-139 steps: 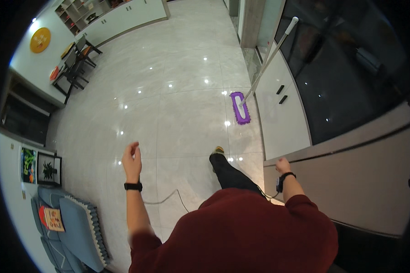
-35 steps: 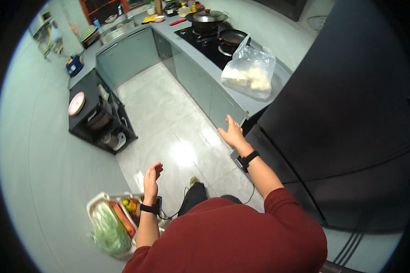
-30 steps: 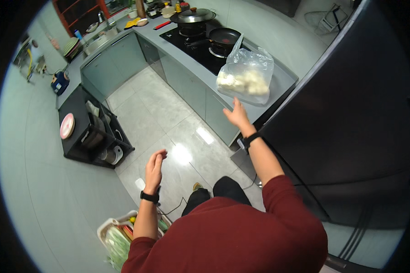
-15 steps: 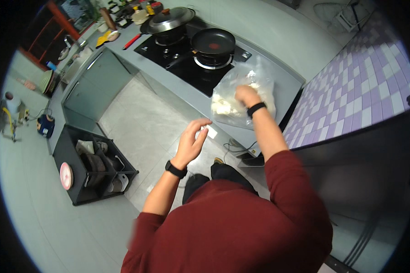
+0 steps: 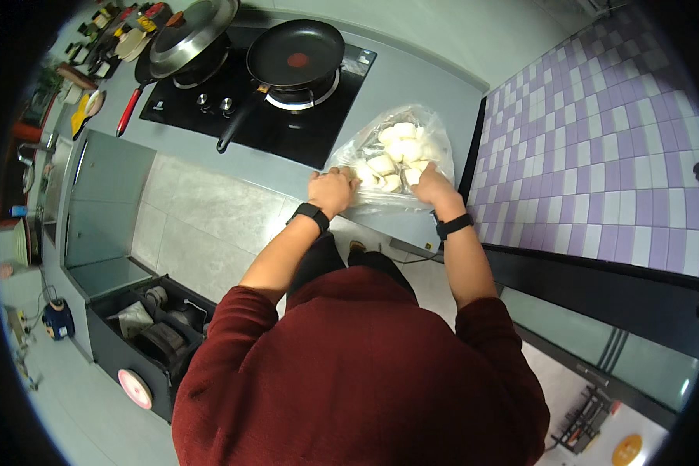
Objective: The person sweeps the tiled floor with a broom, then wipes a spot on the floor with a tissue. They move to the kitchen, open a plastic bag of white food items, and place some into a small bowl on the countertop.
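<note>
On the counter to the right of the hob lies a clear plastic bag (image 5: 435,138) filled with several pale, rounded pieces that look like steamed buns (image 5: 401,147). At the bag's near left edge, my left hand (image 5: 332,191) grips the plastic with its fingers curled over it. My right hand (image 5: 435,188) is closed on the bag's near right side, against the buns. Its fingertips are partly hidden, so whether they pinch only plastic or also a bun is unclear. Both wrists wear black bands.
A black frying pan (image 5: 297,56) sits on the front burner, its handle (image 5: 241,120) pointing toward me. Behind it on the left stands a lidded pan (image 5: 193,39). A purple-and-white tiled surface (image 5: 582,155) borders the counter's right end. Low on the left is a black storage rack (image 5: 132,357).
My left hand has moved forward from the air onto the bag's left edge. My right hand has shifted to the bag's near right side. The view has turned and come closer.
</note>
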Demonstrator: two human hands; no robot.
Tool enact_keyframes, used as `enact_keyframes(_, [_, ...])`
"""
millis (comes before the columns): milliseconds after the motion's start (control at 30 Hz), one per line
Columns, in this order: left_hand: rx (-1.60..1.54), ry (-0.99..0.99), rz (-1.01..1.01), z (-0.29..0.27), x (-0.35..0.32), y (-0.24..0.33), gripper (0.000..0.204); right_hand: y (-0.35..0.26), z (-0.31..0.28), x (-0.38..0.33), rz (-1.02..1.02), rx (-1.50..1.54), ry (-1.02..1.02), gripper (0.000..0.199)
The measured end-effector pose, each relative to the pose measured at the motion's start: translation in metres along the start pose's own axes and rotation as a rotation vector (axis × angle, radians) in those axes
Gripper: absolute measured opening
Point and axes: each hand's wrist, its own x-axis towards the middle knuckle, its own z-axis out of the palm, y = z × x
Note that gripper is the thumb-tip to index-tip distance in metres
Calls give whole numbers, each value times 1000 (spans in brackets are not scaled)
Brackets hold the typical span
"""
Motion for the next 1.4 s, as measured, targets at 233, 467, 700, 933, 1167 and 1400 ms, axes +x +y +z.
enact_keyframes(233, [-280,-165,-108,3,20,-45,107,-37,7,36,-204,201,374,40])
enact_keyframes(467, [-651,-1,26,38,15,-73,112,-79,43,58,-303,100,205,27])
enact_keyframes(700, [-847,-26,-32,58,8,-97,109,-32,28,35,-426,1000,229,9])
enact_keyframes(933, [-994,-79,-56,-2,15,-85,100,-22,-45,-8,-459,1857,34,10])
enact_keyframes(1167, [-1822,26,343,-81,-8,-24,91,-69,-62,-42,-582,1747,-61,10])
enact_keyframes(1400, [-2327,-157,89,-99,1,-21,72,-84,-62,-58,-661,1405,-49,83])
